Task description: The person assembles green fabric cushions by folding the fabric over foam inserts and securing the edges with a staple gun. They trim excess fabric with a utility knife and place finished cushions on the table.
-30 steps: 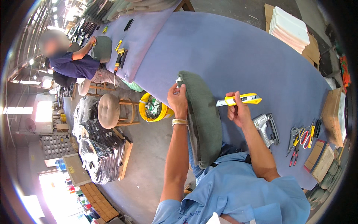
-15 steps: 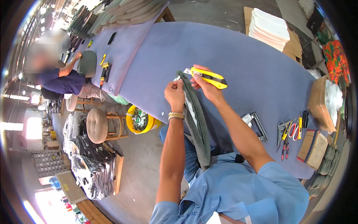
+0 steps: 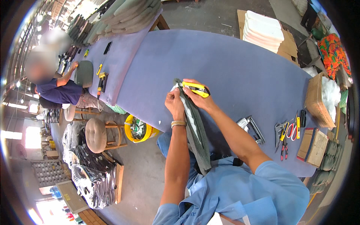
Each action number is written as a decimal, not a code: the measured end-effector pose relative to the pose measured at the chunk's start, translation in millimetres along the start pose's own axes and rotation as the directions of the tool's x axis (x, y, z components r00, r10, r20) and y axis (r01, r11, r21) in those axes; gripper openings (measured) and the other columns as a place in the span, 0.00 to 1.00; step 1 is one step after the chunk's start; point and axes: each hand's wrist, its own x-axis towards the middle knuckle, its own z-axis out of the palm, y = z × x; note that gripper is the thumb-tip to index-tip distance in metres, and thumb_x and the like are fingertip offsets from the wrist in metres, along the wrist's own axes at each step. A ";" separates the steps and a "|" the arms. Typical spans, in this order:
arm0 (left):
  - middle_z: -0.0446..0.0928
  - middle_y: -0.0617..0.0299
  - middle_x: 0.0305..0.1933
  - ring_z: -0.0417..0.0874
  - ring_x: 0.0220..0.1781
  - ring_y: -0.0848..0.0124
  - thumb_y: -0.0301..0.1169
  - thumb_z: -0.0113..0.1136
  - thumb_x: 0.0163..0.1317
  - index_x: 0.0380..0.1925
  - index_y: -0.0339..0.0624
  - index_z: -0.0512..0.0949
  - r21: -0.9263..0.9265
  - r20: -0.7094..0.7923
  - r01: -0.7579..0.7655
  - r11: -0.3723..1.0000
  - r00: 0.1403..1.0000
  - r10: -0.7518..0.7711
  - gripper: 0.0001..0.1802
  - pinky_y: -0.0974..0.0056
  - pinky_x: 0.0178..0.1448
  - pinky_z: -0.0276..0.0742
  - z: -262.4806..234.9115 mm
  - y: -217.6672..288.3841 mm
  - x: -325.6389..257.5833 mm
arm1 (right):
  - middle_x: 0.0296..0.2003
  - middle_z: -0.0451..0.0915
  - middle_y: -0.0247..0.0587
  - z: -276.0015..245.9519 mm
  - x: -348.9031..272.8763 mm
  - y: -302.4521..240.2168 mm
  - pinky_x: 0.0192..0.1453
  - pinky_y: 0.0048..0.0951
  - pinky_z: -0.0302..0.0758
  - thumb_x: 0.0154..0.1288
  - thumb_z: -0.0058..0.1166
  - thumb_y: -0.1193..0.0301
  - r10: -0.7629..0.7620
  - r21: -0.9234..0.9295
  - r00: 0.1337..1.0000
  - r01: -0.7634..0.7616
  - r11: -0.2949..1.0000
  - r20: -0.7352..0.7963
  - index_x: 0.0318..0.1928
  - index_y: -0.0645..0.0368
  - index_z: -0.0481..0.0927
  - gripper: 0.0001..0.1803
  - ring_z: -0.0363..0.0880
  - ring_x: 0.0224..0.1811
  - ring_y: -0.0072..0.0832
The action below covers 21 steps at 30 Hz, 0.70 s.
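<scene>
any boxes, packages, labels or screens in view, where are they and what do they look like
open cardboard box: table's right end, brown, holding white stuffing
flat box: right table edge beside the pliers, brown top with red rim
cardboard sheet: far right corner, brown, under white foam pads
plastic-wrapped bundles: floor at left, dark and shiny
no screens or signs seen

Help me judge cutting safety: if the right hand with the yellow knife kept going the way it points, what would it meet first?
Probably the grey cushion's top edge, then the left hand gripping it; depth is unclear.
</scene>
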 end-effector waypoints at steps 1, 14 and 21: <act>0.81 0.64 0.30 0.75 0.32 0.76 0.37 0.68 0.69 0.34 0.32 0.85 -0.033 -0.006 -0.016 0.999 1.000 0.016 0.16 0.67 0.39 0.74 3.7 0.8 0.0 | 0.47 0.89 0.40 -2.4 1.9 2.1 0.56 0.30 0.82 0.72 0.63 0.65 -0.039 -0.029 0.999 0.038 0.999 -0.010 0.59 0.56 0.83 0.19 0.88 0.48 0.28; 0.81 0.66 0.30 0.74 0.33 0.78 0.37 0.70 0.68 0.35 0.32 0.86 -0.182 -0.039 -0.005 0.983 0.999 -0.003 0.15 0.68 0.39 0.72 12.1 1.7 -7.4 | 0.45 0.89 0.43 -10.3 -4.5 -6.2 0.49 0.30 0.83 0.70 0.63 0.69 -0.144 -0.092 0.990 0.143 0.985 0.003 0.54 0.56 0.82 0.15 0.89 0.43 0.32; 0.79 0.68 0.28 0.72 0.31 0.79 0.37 0.70 0.68 0.34 0.33 0.85 -0.227 -0.041 0.053 0.972 0.997 -0.064 0.14 0.69 0.37 0.70 13.5 4.5 -9.7 | 0.41 0.88 0.42 -11.1 -12.2 -4.7 0.44 0.31 0.82 0.69 0.63 0.70 -0.159 -0.125 0.987 0.158 0.980 0.000 0.52 0.56 0.82 0.13 0.88 0.38 0.32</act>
